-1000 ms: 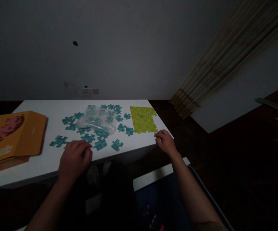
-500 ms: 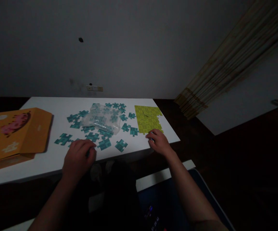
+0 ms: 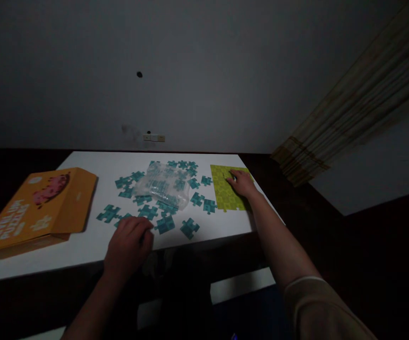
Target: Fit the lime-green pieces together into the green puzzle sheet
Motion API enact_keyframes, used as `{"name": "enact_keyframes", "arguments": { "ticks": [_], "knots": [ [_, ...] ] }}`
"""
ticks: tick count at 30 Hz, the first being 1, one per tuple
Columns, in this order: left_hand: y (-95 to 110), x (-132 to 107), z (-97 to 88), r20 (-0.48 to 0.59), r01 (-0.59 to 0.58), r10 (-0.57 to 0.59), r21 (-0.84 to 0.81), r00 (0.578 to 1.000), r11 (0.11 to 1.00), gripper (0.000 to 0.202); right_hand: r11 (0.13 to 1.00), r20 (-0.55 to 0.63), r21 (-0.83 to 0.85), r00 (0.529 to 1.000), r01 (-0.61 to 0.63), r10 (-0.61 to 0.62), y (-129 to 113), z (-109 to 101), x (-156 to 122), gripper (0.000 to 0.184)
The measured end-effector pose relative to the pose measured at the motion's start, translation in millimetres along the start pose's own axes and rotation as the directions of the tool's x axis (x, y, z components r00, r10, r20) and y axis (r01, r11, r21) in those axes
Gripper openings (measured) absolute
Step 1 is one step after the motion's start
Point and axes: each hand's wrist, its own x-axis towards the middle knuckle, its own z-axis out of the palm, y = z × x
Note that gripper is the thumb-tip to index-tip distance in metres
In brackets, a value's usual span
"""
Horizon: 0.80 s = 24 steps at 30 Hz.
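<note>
Several teal puzzle pieces (image 3: pixel 189 227) lie face down and scattered on a white table (image 3: pixel 84 245). A joined yellow-green puzzle section (image 3: pixel 225 196) lies at the table's right end. My right hand (image 3: pixel 242 183) reaches out and rests on that section, fingers curled; I cannot make out anything in them. My left hand (image 3: pixel 129 245) lies near the front edge with its fingers curled over the teal pieces there. A crumpled clear plastic bag (image 3: pixel 162 186) sits on the middle pieces.
An orange puzzle box lid (image 3: pixel 38 208) lies at the table's left end. The room is dim. A wall socket (image 3: pixel 154 138) is on the wall behind the table, and a striped curtain (image 3: pixel 353 104) hangs at the right.
My right hand has moved from the table's front right corner forward onto the yellow-green section. The left hand has stayed by the front pieces. The view has shifted slightly.
</note>
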Motion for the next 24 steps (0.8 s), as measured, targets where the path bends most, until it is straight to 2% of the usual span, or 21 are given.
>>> {"name": "enact_keyframes", "arguments": {
  "ticks": [4, 7, 13, 17, 21, 24],
  "knots": [
    [2.9, 0.3, -0.3, 0.007, 0.013, -0.014, 0.021, 1.0, 1.0, 0.015, 0.994, 0.086, -0.071, 0.993, 0.085, -0.079, -0.6, 3.7, 14.8, 0.058],
    [4.0, 0.8, -0.8, 0.009, 0.026, -0.026, 0.024, 1.0, 0.999, 0.015, 0.995, 0.1, 0.006, 0.99, 0.097, -0.097, 2.2, -0.1, 15.9, 0.065],
    [2.2, -0.1, 0.3, 0.01, 0.01, -0.011, 0.037, 1.0, 0.999, 0.014, 0.987, 0.145, 0.11, 0.98, 0.121, -0.137, 4.1, -10.8, 13.9, 0.066],
    [1.6, -1.4, 2.3, 0.016, 0.021, -0.021, 0.041, 1.0, 0.999, 0.016, 0.987, 0.147, 0.12, 0.982, 0.105, -0.122, -1.6, -16.8, 8.6, 0.066],
    [0.8, -3.5, 5.7, 0.026, 0.065, -0.066, 0.013, 0.998, 0.998, 0.016, 0.98, 0.148, 0.193, 0.985, 0.055, -0.085, -9.4, -26.6, -5.0, 0.056],
    [-0.4, -4.9, 8.1, 0.032, 0.081, -0.08, -0.019, 0.996, 0.997, 0.017, 0.98, 0.24, 0.179, 0.962, 0.091, -0.134, -19.3, -31.4, -15.4, 0.056]
  ]
}}
